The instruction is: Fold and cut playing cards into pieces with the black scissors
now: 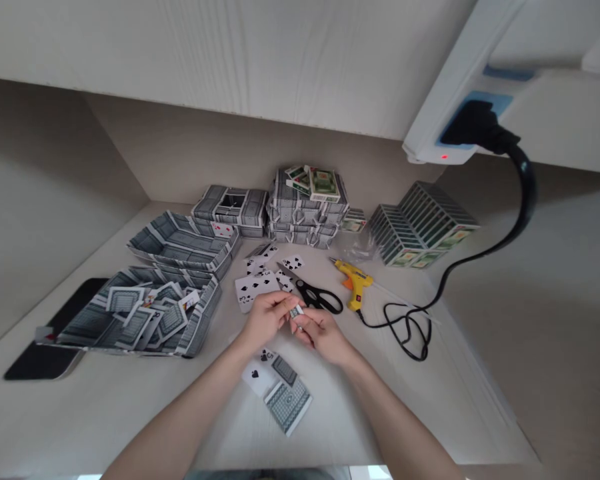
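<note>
Near the middle of the table my left hand [267, 321] and my right hand [324, 333] meet, both closed on a small folded piece of playing card [296, 311] between their fingertips. Just beyond them lie black-handled scissors [313, 293], blades pointing away to the left. Several face-up playing cards [253, 288] are spread by the scissors. Below my wrists rest more cards, one patterned back [289, 404] up and a spade card [257, 375] partly under others. A yellow glue gun [355, 283] lies to the right of the scissors.
Left stands an open card-built box [200, 327] holding loose cards, over a dark phone-like slab [45, 360]; another open box [180, 235] is behind. Card-built boxes [307, 210] and stacked card packs [420, 227] line the back. A black cord [480, 253] runs to the power strip [460, 127].
</note>
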### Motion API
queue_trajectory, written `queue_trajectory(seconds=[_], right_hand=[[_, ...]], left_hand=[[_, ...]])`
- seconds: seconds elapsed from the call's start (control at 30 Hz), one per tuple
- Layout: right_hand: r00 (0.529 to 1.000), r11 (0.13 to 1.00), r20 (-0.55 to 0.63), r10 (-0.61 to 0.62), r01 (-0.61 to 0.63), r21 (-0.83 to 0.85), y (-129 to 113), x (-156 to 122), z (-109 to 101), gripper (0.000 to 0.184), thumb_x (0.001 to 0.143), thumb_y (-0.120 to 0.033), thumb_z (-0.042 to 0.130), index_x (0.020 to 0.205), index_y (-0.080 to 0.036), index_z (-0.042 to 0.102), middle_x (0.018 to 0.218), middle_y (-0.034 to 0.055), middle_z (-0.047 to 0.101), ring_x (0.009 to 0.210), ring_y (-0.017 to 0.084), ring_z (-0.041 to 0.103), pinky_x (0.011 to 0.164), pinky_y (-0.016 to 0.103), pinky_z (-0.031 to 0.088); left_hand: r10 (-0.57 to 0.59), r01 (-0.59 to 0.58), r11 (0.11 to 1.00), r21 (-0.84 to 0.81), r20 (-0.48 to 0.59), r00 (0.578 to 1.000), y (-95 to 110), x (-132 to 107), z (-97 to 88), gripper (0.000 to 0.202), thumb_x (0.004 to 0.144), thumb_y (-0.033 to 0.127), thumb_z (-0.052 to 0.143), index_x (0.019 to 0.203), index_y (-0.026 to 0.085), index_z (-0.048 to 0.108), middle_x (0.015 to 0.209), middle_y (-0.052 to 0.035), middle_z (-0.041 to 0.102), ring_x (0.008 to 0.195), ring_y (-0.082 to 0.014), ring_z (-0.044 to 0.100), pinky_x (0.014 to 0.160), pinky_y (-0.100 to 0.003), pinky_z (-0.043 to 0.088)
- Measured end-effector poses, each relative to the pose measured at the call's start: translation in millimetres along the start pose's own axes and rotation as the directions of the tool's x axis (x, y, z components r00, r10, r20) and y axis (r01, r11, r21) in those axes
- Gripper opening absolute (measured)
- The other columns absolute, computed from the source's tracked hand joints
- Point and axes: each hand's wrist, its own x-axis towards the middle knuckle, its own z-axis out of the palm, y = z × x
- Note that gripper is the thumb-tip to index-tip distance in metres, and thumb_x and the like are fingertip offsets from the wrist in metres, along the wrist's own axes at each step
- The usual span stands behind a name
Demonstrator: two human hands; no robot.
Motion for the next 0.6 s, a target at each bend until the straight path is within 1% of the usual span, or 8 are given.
queue_trajectory(seconds=[0.13,0.2,0.3,0.37,0.43,0.47,0.53,0.6], right_hand=[[1.0,1.0,0.015,0.001,-0.001,0.031,-2.4,-1.2,-0.9,0.03,0.083,-0.039,0.044,0.063,-0.016,0.049,0.039,-0.0092,0.032,0.035,0.005,0.024,0.038,0.021,0.019],[0.999,0.996,0.046,0.01,-0.014,0.084,-4.0,-2.3,-1.5,0.03,0.082,-0.039,0.045,0.063,-0.016,0.048,0.039,-0.0093,0.031,0.035,0.005,0.023,0.037,0.021,0.018],[0.995,0.984,0.102,0.007,-0.025,0.179,-5.7,-4.2,-1.6,0.031,0.082,-0.041,0.046,0.063,-0.016,0.048,0.04,-0.0092,0.031,0.035,0.005,0.023,0.036,0.021,0.017],[0.993,0.977,0.12,-0.008,-0.018,0.213,-5.9,-5.1,-1.3,0.032,0.082,-0.041,0.047,0.063,-0.016,0.047,0.041,-0.009,0.032,0.035,0.005,0.024,0.036,0.02,0.018],[0.993,0.978,0.117,-0.018,-0.006,0.207,-5.7,-5.4,-1.0,0.031,0.082,-0.042,0.046,0.065,-0.016,0.048,0.042,-0.009,0.033,0.035,0.005,0.025,0.036,0.02,0.019],[0.994,0.982,0.11,-0.02,-0.001,0.189,-5.6,-5.3,-1.0,0.031,0.083,-0.043,0.045,0.067,-0.016,0.048,0.042,-0.0091,0.033,0.035,0.005,0.026,0.037,0.02,0.02],[0.996,0.992,0.091,-0.017,0.005,0.128,-5.2,-4.8,-1.3,0.032,0.083,-0.044,0.044,0.07,-0.016,0.049,0.043,-0.0093,0.033,0.036,0.005,0.026,0.038,0.02,0.02],[0.997,0.999,0.072,-0.005,0.001,0.051,-4.1,-4.1,-1.8,0.033,0.083,-0.045,0.043,0.071,-0.015,0.05,0.043,-0.0093,0.034,0.036,0.005,0.025,0.038,0.02,0.02]], left_hand=[[-0.035,0.034,0.998,-0.056,-0.016,0.999,-1.2,-1.1,0.7,0.025,0.069,0.035,0.062,0.071,0.011,0.066,0.041,0.0006,0.053,0.037,-0.0053,0.037,0.036,-0.018,0.02],[-0.08,0.077,0.987,-0.141,-0.017,0.997,-1.7,-2.3,2.1,0.025,0.066,0.035,0.064,0.07,0.01,0.066,0.041,0.0016,0.051,0.036,-0.004,0.034,0.035,-0.017,0.018],[-0.194,0.196,0.93,-0.312,0.036,0.98,-1.5,-4.2,4.9,0.026,0.065,0.036,0.066,0.072,0.011,0.065,0.037,0.0057,0.041,0.033,-0.0022,0.026,0.036,-0.017,0.02],[-0.235,0.246,0.904,-0.348,0.074,0.969,-0.4,-4.7,5.9,0.027,0.065,0.037,0.065,0.073,0.011,0.065,0.038,0.0067,0.038,0.032,-0.0019,0.025,0.036,-0.018,0.022],[-0.196,0.201,0.94,-0.275,0.047,0.98,1.6,-4.8,5.6,0.027,0.066,0.037,0.065,0.073,0.011,0.065,0.04,0.0051,0.042,0.033,-0.0025,0.029,0.036,-0.018,0.021],[-0.148,0.149,0.967,-0.207,0.021,0.989,2.8,-4.7,5.0,0.026,0.067,0.037,0.064,0.073,0.011,0.065,0.042,0.004,0.045,0.035,-0.0031,0.032,0.036,-0.018,0.021],[-0.024,0.023,0.999,-0.049,-0.019,1.0,4.7,-5.0,3.6,0.024,0.071,0.035,0.061,0.072,0.011,0.065,0.05,0.0016,0.051,0.038,-0.0046,0.04,0.038,-0.018,0.025],[0.094,-0.091,0.989,0.117,-0.02,0.995,5.2,-6.0,1.9,0.022,0.074,0.034,0.057,0.072,0.013,0.065,0.059,0.0006,0.054,0.041,-0.0056,0.045,0.042,-0.02,0.032]])
